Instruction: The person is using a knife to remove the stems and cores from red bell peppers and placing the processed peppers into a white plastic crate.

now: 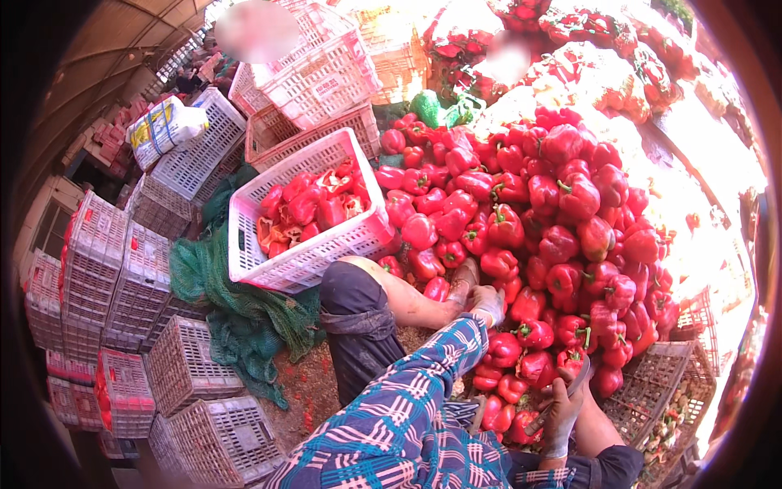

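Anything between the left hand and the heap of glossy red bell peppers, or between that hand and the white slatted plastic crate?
Nothing visible between the left hand and the heap; the hand is at its edge. Toward the crate, the left foot and a few whole peppers lie between in this view.

- Blue plaid shirt [383,420] crossed with white, teal and dark bands
- Left sleeve [446,350] long, same plaid
- Dark trousers [352,303], bunched at the knee

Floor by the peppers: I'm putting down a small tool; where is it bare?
A floor patch, specked with red bits, lies between green netting, grey crates and the trouser leg. Farther right it's crowded: red peppers lie from the left hand to the right hand.
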`<action>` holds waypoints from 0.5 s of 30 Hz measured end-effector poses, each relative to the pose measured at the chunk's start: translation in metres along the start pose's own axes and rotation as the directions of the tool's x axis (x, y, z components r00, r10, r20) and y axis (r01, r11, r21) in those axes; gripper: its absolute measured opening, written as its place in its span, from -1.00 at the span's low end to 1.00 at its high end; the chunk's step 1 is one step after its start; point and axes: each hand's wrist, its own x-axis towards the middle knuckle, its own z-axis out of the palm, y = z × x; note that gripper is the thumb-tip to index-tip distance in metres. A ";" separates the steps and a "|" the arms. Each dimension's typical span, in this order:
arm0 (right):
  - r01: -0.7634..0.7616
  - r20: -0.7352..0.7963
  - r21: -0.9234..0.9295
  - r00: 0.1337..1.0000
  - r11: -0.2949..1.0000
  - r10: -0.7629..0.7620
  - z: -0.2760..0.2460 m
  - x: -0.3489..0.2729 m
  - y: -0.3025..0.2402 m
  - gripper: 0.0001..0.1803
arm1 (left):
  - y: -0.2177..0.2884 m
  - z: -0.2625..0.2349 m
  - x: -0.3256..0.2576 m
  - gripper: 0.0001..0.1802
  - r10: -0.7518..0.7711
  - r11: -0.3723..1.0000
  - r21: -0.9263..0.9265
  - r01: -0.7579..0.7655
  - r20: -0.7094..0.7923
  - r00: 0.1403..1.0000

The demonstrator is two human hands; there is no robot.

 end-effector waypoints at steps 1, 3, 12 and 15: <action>-0.009 -0.001 -0.002 1.000 1.000 0.009 -0.001 -0.001 0.000 -0.62 | 0.004 0.016 0.001 -0.20 -0.069 0.998 -0.010 0.069 -0.055 0.996; -0.034 -0.006 0.009 0.999 0.999 0.034 0.003 -0.002 0.002 -0.61 | 0.008 0.037 0.001 -0.11 -0.152 0.988 0.016 0.156 -0.158 0.976; -0.362 0.189 -0.174 0.900 0.916 0.392 0.023 -0.017 0.052 -0.70 | -0.053 0.057 0.003 -0.10 -0.096 0.740 -0.658 -0.137 -0.304 0.948; -0.293 0.229 -0.192 0.914 0.937 0.333 0.025 0.006 0.036 -0.66 | -0.052 0.051 -0.003 0.06 0.047 0.564 -0.758 -0.326 -0.365 0.930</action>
